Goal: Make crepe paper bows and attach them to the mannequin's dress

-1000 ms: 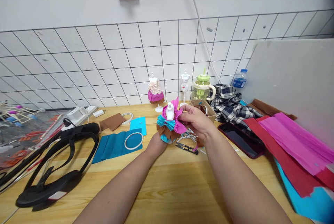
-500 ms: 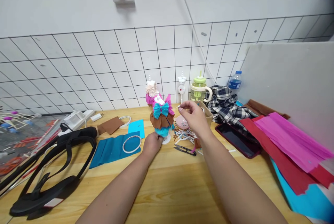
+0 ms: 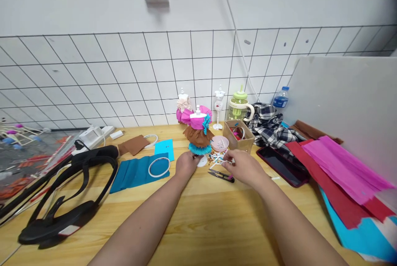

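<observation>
My left hand (image 3: 187,165) is closed round the lower stand of a miniature dress form (image 3: 198,137). The form wears a pink crepe-paper top, a brown ruffle and a turquoise ruffle, and its blue bow (image 3: 206,124) faces right. Its round white base (image 3: 202,161) shows beside my fingers. My right hand (image 3: 243,167) is low over a pile of white paper scraps (image 3: 216,158), with thumb and fingers pinched together; what they hold, if anything, is too small to make out. Thread snips (image 3: 221,176) lie just below its fingertips. A pink dish (image 3: 220,143) sits behind the scraps.
Behind stand another dressed form (image 3: 182,104), a bare white form (image 3: 218,106), a green-lidded cup (image 3: 238,106) and a cardboard box (image 3: 238,133). Blue cloth (image 3: 130,173) and a black headset strap (image 3: 74,212) lie left; a phone (image 3: 281,166) and coloured crepe paper (image 3: 347,171) lie right.
The dress form has turned, so its blue bow moved from the front to the right side. My right hand has come down from above the pink dish to the paper scraps.
</observation>
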Demonstrator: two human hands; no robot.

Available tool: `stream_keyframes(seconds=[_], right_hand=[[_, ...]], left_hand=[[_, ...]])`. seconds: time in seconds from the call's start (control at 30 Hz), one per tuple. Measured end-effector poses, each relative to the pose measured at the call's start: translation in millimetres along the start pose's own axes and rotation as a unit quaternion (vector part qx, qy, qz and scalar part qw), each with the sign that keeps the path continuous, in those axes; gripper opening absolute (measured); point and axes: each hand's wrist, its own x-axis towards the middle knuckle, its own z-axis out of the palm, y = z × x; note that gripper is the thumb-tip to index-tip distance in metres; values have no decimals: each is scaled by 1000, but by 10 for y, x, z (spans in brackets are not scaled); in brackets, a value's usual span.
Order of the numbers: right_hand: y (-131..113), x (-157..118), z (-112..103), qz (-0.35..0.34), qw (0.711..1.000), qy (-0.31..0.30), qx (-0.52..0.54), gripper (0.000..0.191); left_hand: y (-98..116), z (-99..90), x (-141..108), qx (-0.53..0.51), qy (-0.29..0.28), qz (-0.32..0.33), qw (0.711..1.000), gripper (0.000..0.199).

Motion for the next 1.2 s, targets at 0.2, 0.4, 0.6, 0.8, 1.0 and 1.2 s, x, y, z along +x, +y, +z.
stream_keyframes(seconds=[0.2,0.4,0.6,0.8,1.0,1.2], right_hand=[[255,-46,275,-49,991,-95,-79,23],[230,-5,367,-12,987,-132,-89,12],[201,0,449,-66,989,-108,-81,18],[188,3,525,-119,986,-95,-72,25],[130,-26,538,-118,986,-87,-78,25],[149,-2,535,-116,985,-94,-81,27]], left_hand=[[-116,-175,-82,-16,13,36,999,37],[-231,-331,-190,-30,0,35,999,50],[17,-152,-108,6,-6,-14,1000,37],[80,-124,-14,32,-13,3,999,27],[120,-47,27,51,0,-21,998,38],[144,-15,37,57,1,-27,998,34]])
